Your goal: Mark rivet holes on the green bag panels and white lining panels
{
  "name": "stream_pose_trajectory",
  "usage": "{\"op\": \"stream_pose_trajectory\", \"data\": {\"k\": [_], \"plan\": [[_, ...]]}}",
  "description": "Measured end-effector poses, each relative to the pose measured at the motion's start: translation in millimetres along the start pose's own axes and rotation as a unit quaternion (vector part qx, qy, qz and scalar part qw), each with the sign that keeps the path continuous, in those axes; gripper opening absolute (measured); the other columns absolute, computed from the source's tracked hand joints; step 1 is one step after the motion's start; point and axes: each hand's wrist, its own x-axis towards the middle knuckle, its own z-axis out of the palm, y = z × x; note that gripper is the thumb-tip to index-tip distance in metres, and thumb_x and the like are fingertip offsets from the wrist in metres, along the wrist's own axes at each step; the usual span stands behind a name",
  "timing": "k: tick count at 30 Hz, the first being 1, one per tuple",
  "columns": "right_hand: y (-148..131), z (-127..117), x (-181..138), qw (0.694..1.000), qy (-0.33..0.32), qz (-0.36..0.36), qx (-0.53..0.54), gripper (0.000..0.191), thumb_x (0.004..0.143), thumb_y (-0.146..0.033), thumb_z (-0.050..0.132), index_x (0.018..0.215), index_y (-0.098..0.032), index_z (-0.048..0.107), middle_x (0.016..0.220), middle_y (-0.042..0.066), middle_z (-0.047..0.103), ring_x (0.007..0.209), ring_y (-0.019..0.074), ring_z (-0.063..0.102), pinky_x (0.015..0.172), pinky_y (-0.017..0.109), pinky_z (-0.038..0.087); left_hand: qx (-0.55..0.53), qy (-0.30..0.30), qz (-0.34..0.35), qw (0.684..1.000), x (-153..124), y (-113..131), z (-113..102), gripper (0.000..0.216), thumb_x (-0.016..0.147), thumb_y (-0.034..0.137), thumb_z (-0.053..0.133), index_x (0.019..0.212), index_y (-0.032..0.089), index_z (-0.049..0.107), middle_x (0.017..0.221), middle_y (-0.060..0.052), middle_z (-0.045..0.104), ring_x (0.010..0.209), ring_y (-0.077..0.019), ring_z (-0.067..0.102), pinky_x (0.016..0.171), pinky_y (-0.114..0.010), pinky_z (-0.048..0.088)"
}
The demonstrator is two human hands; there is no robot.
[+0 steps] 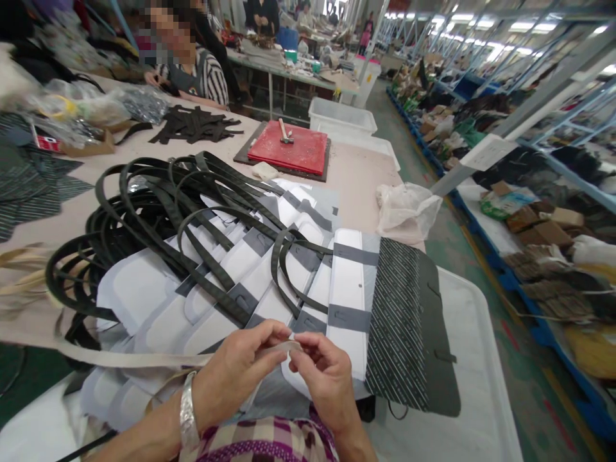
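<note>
My left hand, with a silver bracelet at its wrist, is closed in a pinch on a pale tape. From the left side of the table the tape runs in behind that wrist and shows again between my fingertips. Thumb and forefinger of my right hand are pinched on the same tape, close beside my left fingertips. Under and beyond my hands lie overlapping white bag panels with grey strips and dark looped straps. The rightmost panel joins a dark striped fabric flap.
A hammer rests on a red board at the back of the table. Dark strips are heaped left of it. A plastic bag lies at the right edge. Across the table sits a person in striped sleeves.
</note>
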Motion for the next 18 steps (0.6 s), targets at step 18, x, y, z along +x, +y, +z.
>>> {"op": "stream_pose_trajectory", "data": {"k": [18], "plan": [[10, -7, 0, 0.989, -0.056, -0.12, -0.06, 0.014, 0.086, -0.018, 0.056, 0.086, -0.019, 0.07, 0.086, 0.005, 0.072, 0.08, 0.0168, 0.066, 0.072, 0.026, 0.051, -0.123, -0.046, -0.076, 0.988, -4, -7, 13, 0.02, 0.083, 0.037, 0.062, 0.079, 0.018, 0.059, 0.064, 0.003, 0.06, 0.062, -0.0123, 0.057, 0.06, -0.023, 0.045]]}}
